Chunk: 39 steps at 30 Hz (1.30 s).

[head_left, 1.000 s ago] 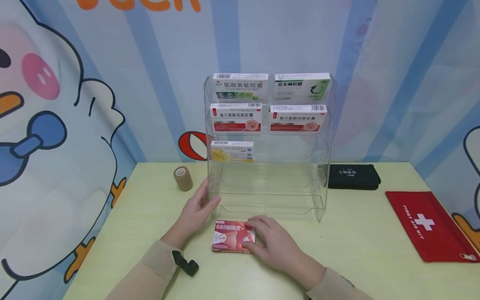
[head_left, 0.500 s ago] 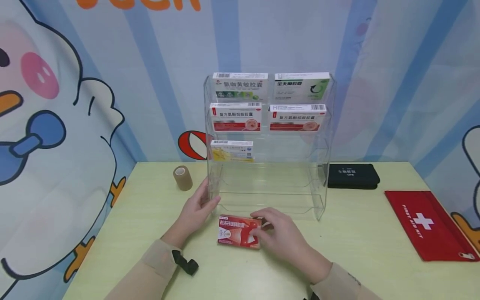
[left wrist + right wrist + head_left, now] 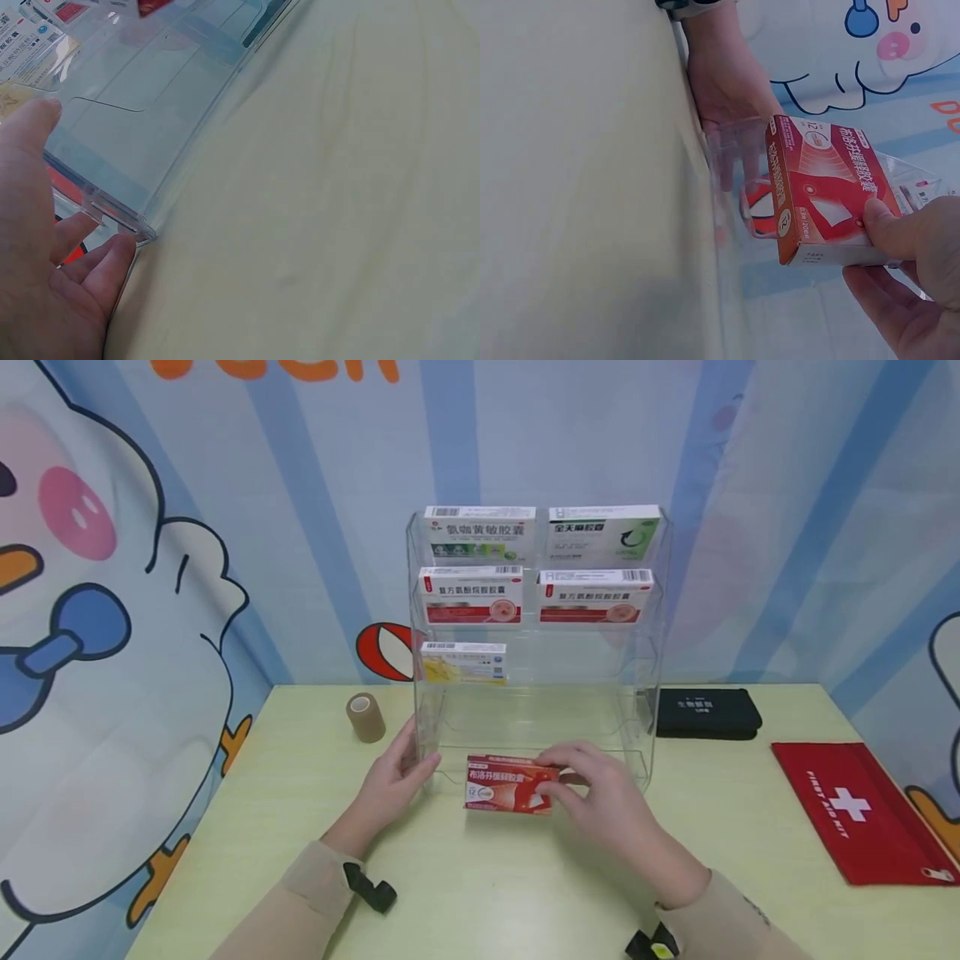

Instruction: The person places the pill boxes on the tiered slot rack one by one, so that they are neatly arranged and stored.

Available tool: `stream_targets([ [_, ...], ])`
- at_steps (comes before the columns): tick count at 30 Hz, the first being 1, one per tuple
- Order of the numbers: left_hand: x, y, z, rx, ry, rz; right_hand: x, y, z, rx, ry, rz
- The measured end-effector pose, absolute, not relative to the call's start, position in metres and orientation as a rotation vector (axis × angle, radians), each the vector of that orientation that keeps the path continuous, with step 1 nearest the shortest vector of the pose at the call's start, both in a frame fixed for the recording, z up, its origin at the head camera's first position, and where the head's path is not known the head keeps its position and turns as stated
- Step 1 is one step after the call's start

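Note:
My right hand (image 3: 611,797) pinches the right end of a red medicine box (image 3: 501,787), thumb on its printed front. The box is raised, tilted, in front of the lowest tier of a clear acrylic display rack (image 3: 532,714). In the right wrist view the red box (image 3: 829,187) shows its front and side panel. My left hand (image 3: 388,781) holds the rack's lower left side; in the left wrist view the thumb (image 3: 34,124) lies across the front and the fingers reach round the side. Higher tiers carry a yellow-and-white box (image 3: 465,663) and several other medicine boxes.
A brown bandage roll (image 3: 366,717) stands left of the rack. To the right lie a black zip case (image 3: 708,714) and a red first aid pouch (image 3: 862,814). A cartoon-printed cloth (image 3: 330,510) hangs behind the table.
My right hand has lifted the red box off the table and moved it up, right and toward the rack's bottom tier. My left hand stays on the rack.

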<state>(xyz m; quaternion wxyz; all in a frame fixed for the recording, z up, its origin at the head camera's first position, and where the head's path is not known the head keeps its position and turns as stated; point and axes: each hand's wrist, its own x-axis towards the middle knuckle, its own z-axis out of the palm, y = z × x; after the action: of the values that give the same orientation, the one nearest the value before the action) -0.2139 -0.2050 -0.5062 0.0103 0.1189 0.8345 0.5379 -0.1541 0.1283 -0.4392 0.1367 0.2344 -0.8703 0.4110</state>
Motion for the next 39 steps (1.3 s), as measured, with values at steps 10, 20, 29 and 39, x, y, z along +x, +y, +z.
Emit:
stream_targets([
  [10,-0.216,-0.207,-0.51,0.398,2.6,1.712,-0.177,0.162,-0.397,0.679,-2.272,0.998],
  [20,-0.215,-0.207,-0.509,0.407,2.606,1.711,-0.203,0.174,-0.356,0.614,-2.133,0.986],
  [29,-0.215,-0.207,-0.51,0.409,2.603,1.715,-0.22,0.177,-0.345,0.517,-2.16,0.879],
  [39,-0.215,-0.205,-0.508,0.406,2.589,1.728,-0.226,0.185,-0.352,0.44,-2.252,0.763],
])
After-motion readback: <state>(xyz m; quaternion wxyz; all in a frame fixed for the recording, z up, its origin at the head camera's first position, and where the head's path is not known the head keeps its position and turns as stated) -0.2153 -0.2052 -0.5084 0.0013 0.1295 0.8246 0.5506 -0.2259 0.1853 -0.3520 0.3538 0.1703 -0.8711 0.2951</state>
